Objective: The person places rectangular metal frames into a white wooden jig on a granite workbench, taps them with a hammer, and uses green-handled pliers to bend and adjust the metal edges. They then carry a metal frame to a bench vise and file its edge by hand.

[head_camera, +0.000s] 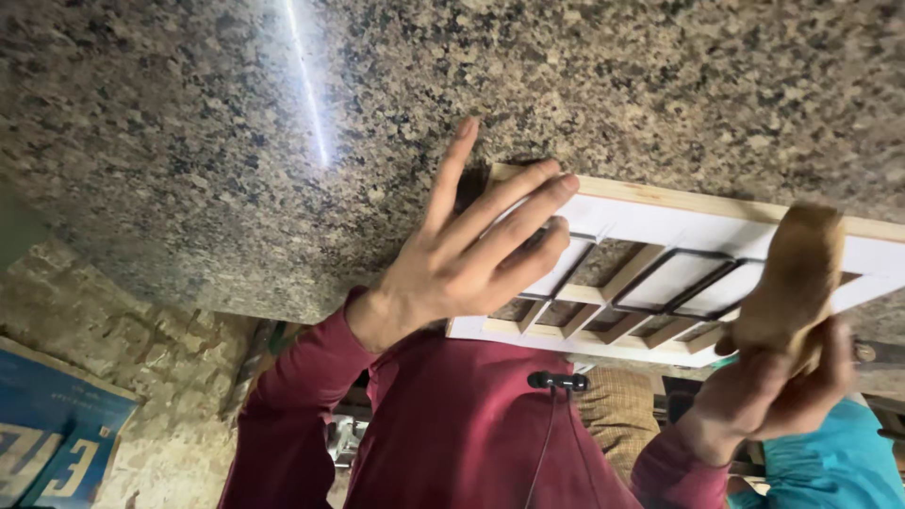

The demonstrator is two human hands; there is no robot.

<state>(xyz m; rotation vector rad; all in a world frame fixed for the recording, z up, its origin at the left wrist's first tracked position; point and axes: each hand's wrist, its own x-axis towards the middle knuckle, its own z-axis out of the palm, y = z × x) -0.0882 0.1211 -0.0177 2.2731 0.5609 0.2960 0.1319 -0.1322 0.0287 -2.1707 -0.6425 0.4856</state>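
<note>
Speckled granite forms the worktop (236, 113), seen upside down in the head view. A white wooden frame (660, 273) with open panels lies flat on it. The left hand (462, 254) rests on the frame's near end, fingers spread and pressing flat, its grip wide open and closed on nothing. The right hand (782, 386) has its grip wrapped tight around a tan block (797, 273), which presses on the frame's far part. Maroon sleeves (452, 424) cover both arms.
</note>
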